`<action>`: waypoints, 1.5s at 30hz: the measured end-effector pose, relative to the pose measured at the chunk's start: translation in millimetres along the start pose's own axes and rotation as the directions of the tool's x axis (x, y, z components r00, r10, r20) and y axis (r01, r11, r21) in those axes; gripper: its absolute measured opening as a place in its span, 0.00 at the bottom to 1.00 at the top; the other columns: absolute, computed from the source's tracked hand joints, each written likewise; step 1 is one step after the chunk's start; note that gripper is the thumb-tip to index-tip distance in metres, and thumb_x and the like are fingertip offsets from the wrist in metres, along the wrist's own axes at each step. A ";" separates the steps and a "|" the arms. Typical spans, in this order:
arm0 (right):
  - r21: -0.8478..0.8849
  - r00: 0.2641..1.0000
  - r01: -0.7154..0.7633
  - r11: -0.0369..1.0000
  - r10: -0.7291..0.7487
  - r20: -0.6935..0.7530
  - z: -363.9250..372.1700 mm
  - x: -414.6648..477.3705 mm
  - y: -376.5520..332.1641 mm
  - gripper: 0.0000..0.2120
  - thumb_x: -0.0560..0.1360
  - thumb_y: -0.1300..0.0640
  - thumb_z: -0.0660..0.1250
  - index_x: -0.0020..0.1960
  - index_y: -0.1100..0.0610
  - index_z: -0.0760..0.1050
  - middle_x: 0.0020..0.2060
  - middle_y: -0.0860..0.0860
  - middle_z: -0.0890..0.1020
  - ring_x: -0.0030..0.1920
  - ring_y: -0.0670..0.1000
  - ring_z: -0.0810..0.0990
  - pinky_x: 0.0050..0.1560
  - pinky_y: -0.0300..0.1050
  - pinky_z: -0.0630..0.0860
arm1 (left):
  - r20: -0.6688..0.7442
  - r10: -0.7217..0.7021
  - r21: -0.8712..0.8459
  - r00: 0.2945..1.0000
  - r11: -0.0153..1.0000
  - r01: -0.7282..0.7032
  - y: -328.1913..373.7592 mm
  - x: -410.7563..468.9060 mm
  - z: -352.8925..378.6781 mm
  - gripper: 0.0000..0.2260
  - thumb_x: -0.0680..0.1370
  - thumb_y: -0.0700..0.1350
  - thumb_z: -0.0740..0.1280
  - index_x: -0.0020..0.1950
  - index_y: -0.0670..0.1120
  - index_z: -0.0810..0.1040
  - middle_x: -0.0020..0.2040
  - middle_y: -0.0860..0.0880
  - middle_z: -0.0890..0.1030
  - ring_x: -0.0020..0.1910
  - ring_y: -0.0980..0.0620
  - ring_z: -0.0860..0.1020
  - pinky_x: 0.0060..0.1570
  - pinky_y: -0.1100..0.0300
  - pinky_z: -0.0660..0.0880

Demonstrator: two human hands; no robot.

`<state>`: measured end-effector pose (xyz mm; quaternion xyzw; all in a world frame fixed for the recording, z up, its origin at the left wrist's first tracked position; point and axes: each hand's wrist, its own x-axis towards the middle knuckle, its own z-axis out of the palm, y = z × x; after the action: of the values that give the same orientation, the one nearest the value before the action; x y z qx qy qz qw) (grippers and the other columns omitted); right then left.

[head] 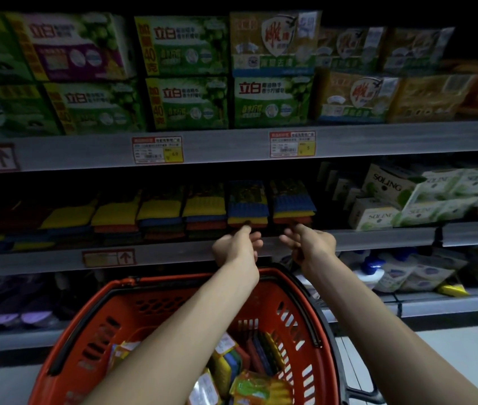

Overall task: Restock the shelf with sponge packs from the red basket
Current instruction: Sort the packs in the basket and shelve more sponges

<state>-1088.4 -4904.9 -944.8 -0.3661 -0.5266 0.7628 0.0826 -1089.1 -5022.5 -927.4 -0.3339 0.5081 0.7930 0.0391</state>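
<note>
Fingers: left fingers (254, 238) and right fingers (288, 239) are loosely curled, nothing gripped in either.
Left hand (233, 247): raised to the front edge of the middle shelf (173, 252); its uppermost fingertip is at the lower front of a blue-topped sponge pack (248, 201). I cannot tell whether it is touching the pack.
Right hand (315, 244): level with the left and just beside it, at the same shelf edge, below the neighbouring blue-topped pack (293, 200); no clear contact visible.
Forearms: both bare, stretched forward over the basket.
Shelved sponge packs: one row along the middle shelf, leaning back. The yellow-topped packs (160, 206) are to the left and the two blue-topped ones are at the row's right end.
Red basket (173, 290): directly below the hands, in front of the shelving.
Basket contents: loose sponge packs (231, 366) piled in the bottom, tilted at various angles, partly hidden by the left forearm.
Upper shelf: green and tan soap packs (188, 103) stacked two high; price tags (158, 149) on its front rail.
Right of the sponges: white Soling boxes (383, 185) on the same level.
Bottom shelf, right: refill pouches (424, 273), blurred.
</note>
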 end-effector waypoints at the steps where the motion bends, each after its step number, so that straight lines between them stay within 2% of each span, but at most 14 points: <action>1: -0.005 1.000 -0.002 1.000 0.002 0.001 0.4 1.2 0.5 0.05 0.82 0.63 0.65 0.49 0.63 0.77 0.36 0.54 0.85 0.24 0.45 0.82 0.18 0.33 0.63 | 0.003 0.010 0.004 1.000 1.000 -0.010 -0.4 1.1 0.4 0.06 0.79 0.41 0.70 0.44 0.41 0.77 0.34 0.47 0.84 0.26 0.55 0.80 0.23 0.64 0.68; 5: -0.019 1.000 0.005 1.000 -0.005 -0.004 1.1 3.5 0.3 0.05 0.82 0.64 0.63 0.51 0.64 0.77 0.36 0.53 0.84 0.23 0.45 0.82 0.17 0.33 0.64 | 0.010 0.020 0.010 1.000 1.000 -0.020 0.4 2.8 0.2 0.06 0.79 0.41 0.70 0.48 0.39 0.79 0.34 0.48 0.84 0.26 0.56 0.80 0.21 0.65 0.68; 10: -0.106 0.999 0.051 0.993 -0.051 0.011 0.2 10.9 2.3 0.09 0.80 0.62 0.65 0.57 0.65 0.78 0.32 0.54 0.86 0.26 0.49 0.84 0.18 0.37 0.65 | 0.047 -0.018 -0.064 0.999 0.998 0.020 2.4 0.1 0.8 0.10 0.78 0.36 0.71 0.57 0.37 0.75 0.46 0.39 0.84 0.28 0.52 0.84 0.23 0.64 0.75; 14: -0.187 0.996 0.088 0.978 -0.085 0.022 1.4 14.7 4.1 0.13 0.77 0.59 0.66 0.60 0.63 0.79 0.32 0.53 0.87 0.39 0.55 0.87 0.27 0.41 0.68 | 0.060 -0.022 -0.131 0.998 0.991 0.030 1.6 -2.2 2.7 0.06 0.79 0.32 0.67 0.48 0.41 0.72 0.47 0.38 0.82 0.28 0.51 0.83 0.29 0.63 0.79; 15: -0.202 0.995 0.096 0.975 -0.093 0.022 2.0 15.6 4.7 0.14 0.77 0.59 0.66 0.60 0.63 0.78 0.32 0.53 0.87 0.40 0.57 0.87 0.28 0.42 0.68 | 0.060 -0.013 -0.153 0.998 0.988 0.022 0.8 -1.4 3.0 0.06 0.80 0.32 0.67 0.49 0.40 0.72 0.47 0.38 0.81 0.28 0.51 0.83 0.31 0.63 0.80; 16: -0.214 0.995 0.103 0.971 -0.100 0.025 2.1 15.5 4.8 0.14 0.77 0.59 0.66 0.60 0.63 0.78 0.31 0.52 0.87 0.40 0.57 0.86 0.29 0.42 0.68 | 0.061 -0.003 -0.170 0.998 0.985 0.013 1.0 -2.4 2.7 0.07 0.80 0.32 0.67 0.55 0.39 0.73 0.46 0.38 0.81 0.28 0.51 0.83 0.32 0.62 0.80; 18: -0.237 0.993 0.114 0.965 -0.112 0.022 1.5 16.7 4.1 0.13 0.76 0.60 0.66 0.59 0.64 0.78 0.31 0.53 0.87 0.37 0.57 0.84 0.27 0.42 0.67 | 0.056 0.012 -0.178 0.998 0.984 -0.002 -0.6 -2.4 1.8 0.19 0.80 0.32 0.67 0.70 0.39 0.70 0.44 0.40 0.81 0.31 0.50 0.84 0.36 0.61 0.81; 21: -0.266 0.991 0.131 0.955 -0.132 0.013 0.0 19.0 3.1 0.11 0.76 0.60 0.65 0.55 0.65 0.78 0.29 0.54 0.85 0.31 0.56 0.78 0.24 0.41 0.64 | 0.058 0.029 -0.172 0.998 0.985 -0.019 -4.3 -1.2 0.6 0.25 0.80 0.33 0.67 0.76 0.39 0.65 0.49 0.38 0.81 0.36 0.47 0.85 0.35 0.62 0.80; 28: -0.307 0.989 0.148 0.940 -0.145 0.033 1.0 15.8 2.1 0.06 0.77 0.61 0.66 0.50 0.64 0.78 0.30 0.55 0.85 0.38 0.59 0.83 0.29 0.43 0.68 | 0.021 0.018 -0.144 1.000 0.989 -0.015 -5.1 1.0 1.1 0.22 0.79 0.35 0.68 0.72 0.38 0.69 0.44 0.41 0.83 0.34 0.49 0.85 0.29 0.63 0.77; 30: -0.308 0.990 0.143 0.941 -0.134 0.050 0.7 15.7 3.0 0.08 0.78 0.60 0.66 0.53 0.65 0.79 0.29 0.54 0.85 0.39 0.59 0.84 0.29 0.42 0.69 | 0.019 0.023 -0.126 1.000 0.992 -0.020 -4.9 1.6 0.4 0.21 0.79 0.35 0.69 0.71 0.38 0.70 0.42 0.43 0.82 0.35 0.49 0.85 0.30 0.61 0.77; 35: -0.269 0.988 0.139 0.953 -0.117 0.098 -1.9 9.9 1.3 0.07 0.80 0.60 0.66 0.54 0.64 0.78 0.32 0.53 0.86 0.29 0.48 0.84 0.24 0.38 0.68 | 0.046 0.021 -0.109 0.999 0.994 -0.016 -7.0 2.5 -2.2 0.17 0.79 0.37 0.70 0.67 0.39 0.72 0.42 0.44 0.83 0.32 0.50 0.85 0.31 0.60 0.78; 39: -0.246 0.983 0.137 0.959 -0.101 0.155 -7.0 -3.2 -4.3 0.05 0.81 0.60 0.67 0.51 0.62 0.78 0.31 0.51 0.85 0.26 0.45 0.83 0.29 0.39 0.69 | 0.123 0.058 -0.003 0.991 0.998 -0.058 -7.5 1.8 -9.0 0.02 0.79 0.38 0.70 0.50 0.40 0.78 0.43 0.43 0.85 0.36 0.49 0.86 0.32 0.60 0.77; 40: -0.243 0.981 0.140 0.960 -0.101 0.166 -8.5 -8.8 -5.7 0.04 0.81 0.60 0.67 0.49 0.61 0.77 0.32 0.51 0.85 0.26 0.45 0.83 0.30 0.40 0.70 | 0.154 0.078 0.040 0.985 0.996 -0.085 -7.5 2.0 -12.1 0.02 0.79 0.39 0.70 0.47 0.42 0.79 0.43 0.43 0.86 0.37 0.49 0.86 0.33 0.60 0.78; 45: -0.253 0.963 0.161 0.954 -0.095 0.253 -18.5 -40.0 -10.3 0.05 0.80 0.60 0.70 0.51 0.63 0.80 0.31 0.52 0.81 0.28 0.48 0.79 0.29 0.40 0.69 | 0.311 0.172 0.237 0.935 0.939 -0.251 -1.1 -2.3 -38.8 0.03 0.79 0.42 0.71 0.49 0.45 0.85 0.45 0.46 0.88 0.43 0.51 0.86 0.43 0.57 0.81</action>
<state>-1050.4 -4907.2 -920.4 -0.2448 -0.6547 0.7149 0.0176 -1067.8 -5053.5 -937.1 -0.1502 0.6346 0.7548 0.0711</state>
